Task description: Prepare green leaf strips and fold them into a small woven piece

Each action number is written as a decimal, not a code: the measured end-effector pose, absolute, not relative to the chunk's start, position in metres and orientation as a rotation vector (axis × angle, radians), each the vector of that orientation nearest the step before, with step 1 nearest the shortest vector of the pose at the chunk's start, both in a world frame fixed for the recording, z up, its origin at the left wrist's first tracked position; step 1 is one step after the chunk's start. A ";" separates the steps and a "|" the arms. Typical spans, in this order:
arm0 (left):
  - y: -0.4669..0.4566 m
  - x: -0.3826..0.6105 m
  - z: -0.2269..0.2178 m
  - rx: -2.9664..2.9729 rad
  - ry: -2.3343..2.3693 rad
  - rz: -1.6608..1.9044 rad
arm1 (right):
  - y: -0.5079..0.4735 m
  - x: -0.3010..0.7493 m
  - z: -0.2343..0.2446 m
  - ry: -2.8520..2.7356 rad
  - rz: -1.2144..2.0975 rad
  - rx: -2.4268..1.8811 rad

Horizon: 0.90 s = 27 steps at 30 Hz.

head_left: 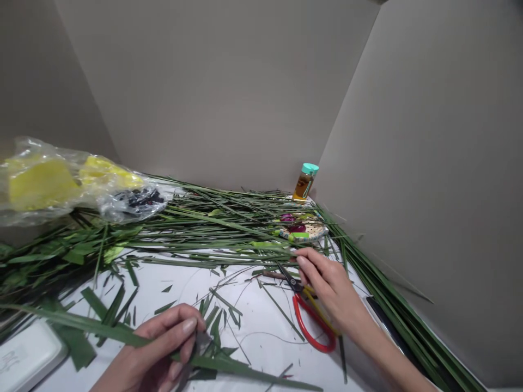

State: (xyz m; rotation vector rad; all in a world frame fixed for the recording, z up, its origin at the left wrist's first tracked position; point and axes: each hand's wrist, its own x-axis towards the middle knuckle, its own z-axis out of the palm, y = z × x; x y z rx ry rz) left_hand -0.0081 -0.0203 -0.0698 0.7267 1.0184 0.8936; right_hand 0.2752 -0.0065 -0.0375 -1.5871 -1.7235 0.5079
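Observation:
My left hand (157, 351) is closed around a long green leaf blade (241, 370), which runs from the left edge across my fingers to the lower middle. My right hand (329, 283) reaches over the table with thumb and forefinger pinched at the edge of the bundle of long green leaves (216, 218). What lies between those fingertips is too small to make out. Scissors (312, 321) with one red and one yellow handle lie under my right hand, blades pointing away. Cut leaf scraps (110, 307) are scattered between my hands.
A clear plastic bag (53, 182) with yellow contents sits on the leaves at left. A teal-lidded bottle (304, 182) stands at the back, behind a woven tray (312, 231). Further leaves (379, 277) run down the right edge. A white box (32, 354) is at lower left.

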 end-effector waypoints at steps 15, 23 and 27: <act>-0.029 -0.015 -0.065 0.667 0.962 0.904 | 0.009 0.272 -0.047 -1.985 0.341 -1.704; -0.030 -0.016 -0.061 0.573 0.978 1.043 | -0.034 0.242 -0.018 -1.964 0.618 -1.595; -0.029 -0.019 -0.059 0.511 0.934 1.124 | -0.065 0.231 -0.014 -2.025 0.584 -1.560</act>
